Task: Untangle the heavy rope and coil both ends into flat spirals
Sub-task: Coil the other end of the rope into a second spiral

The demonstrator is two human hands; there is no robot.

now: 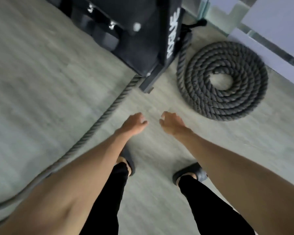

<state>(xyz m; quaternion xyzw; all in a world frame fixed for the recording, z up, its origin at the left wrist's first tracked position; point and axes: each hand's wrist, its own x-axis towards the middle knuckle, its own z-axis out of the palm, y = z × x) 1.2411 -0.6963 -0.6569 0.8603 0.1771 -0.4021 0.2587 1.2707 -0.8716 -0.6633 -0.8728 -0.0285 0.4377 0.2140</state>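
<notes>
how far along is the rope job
Done: one end lies as a flat spiral right of the black rack. In hand: nothing; left hand and right hand hang empty. Left: the other length runs uncoiled across the floor.
</notes>
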